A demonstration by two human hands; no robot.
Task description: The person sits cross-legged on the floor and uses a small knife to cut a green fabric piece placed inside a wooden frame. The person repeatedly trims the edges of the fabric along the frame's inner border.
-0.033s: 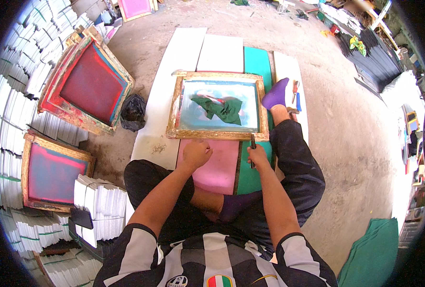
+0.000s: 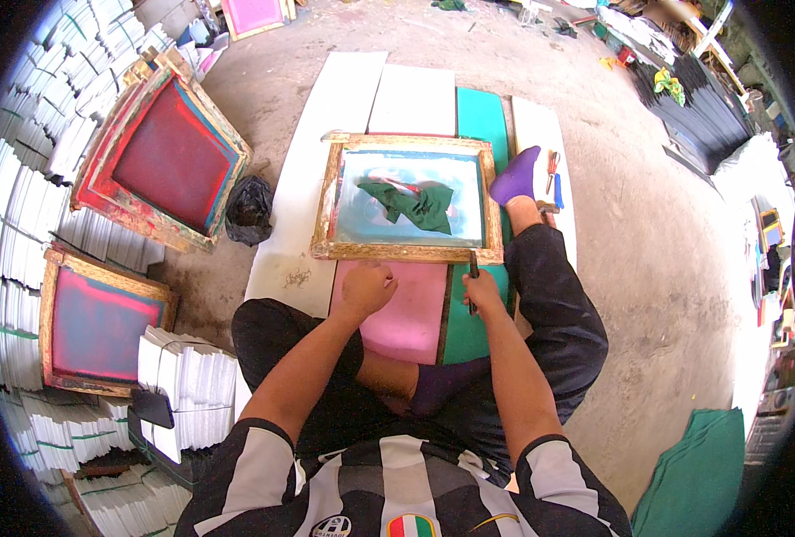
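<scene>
On the near side of the wooden frame [image 2: 397, 253], 2 forearms [image 2: 312, 363] extend forward. The right hand [image 2: 480, 294] is clamped on a dark tool [image 2: 473, 267] near the frame's right corner; the left hand [image 2: 368, 288] curls, fingers together, over the pink board [image 2: 403, 318].

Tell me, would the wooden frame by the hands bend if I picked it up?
Probably not: the wooden frame has thick bars, so it's likely stiff. It probably won't roll, having square corners. If tilted, it might drop the crumpled green cloth inside.
</scene>
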